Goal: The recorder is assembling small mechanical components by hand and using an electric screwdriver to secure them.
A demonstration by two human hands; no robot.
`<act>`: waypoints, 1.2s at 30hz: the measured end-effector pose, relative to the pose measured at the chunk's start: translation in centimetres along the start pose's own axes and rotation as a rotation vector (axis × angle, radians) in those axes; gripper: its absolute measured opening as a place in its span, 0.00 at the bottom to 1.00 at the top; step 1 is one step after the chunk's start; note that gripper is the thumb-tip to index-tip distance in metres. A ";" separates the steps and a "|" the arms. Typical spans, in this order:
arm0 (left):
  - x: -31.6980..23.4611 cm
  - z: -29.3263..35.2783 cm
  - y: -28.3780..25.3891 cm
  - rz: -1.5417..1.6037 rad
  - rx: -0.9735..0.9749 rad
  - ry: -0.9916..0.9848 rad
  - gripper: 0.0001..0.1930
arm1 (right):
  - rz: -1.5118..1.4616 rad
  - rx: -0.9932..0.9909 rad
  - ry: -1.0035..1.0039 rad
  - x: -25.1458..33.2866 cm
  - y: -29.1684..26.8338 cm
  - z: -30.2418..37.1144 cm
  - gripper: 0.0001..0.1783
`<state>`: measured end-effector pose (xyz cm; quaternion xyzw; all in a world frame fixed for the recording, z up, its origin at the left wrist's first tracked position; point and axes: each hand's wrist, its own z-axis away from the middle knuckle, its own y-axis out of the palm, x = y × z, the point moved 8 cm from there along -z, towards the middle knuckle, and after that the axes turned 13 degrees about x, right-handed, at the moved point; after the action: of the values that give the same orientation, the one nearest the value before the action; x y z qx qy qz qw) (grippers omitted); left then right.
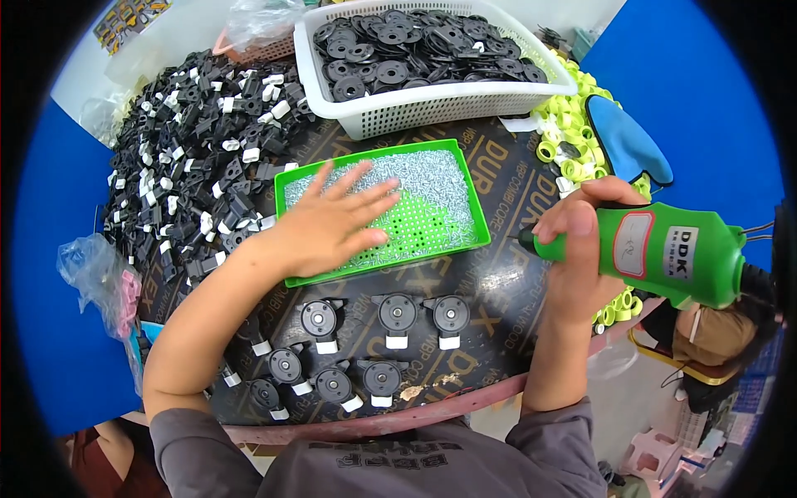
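My left hand is spread open, palm down, over a shallow green tray with a perforated bottom. Small silvery screws cover much of the tray, thickest along its far side; I see none held in the fingers. My right hand is wrapped around the front part of a green electric screwdriver, raised at the right with its dark tip pointing left. Near me on the table stand several black round parts with white tabs, set in loose rows.
A white basket full of black discs stands at the back. Black and white plastic pieces are heaped at the left. Yellow-green rings lie at the right beside a blue flat piece. Another person sits at the far right.
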<state>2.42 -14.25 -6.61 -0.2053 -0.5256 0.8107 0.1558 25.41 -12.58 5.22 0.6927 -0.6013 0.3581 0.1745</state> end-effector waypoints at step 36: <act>-7.2 13.7 -1.2 -0.079 -0.087 -0.262 0.37 | -0.347 0.228 -0.056 -3.2 6.9 0.5 0.15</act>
<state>1.92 -27.95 0.65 -0.0835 -0.5837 0.8003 0.1087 18.86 -12.16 1.31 0.8109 -0.4331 0.3688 0.1374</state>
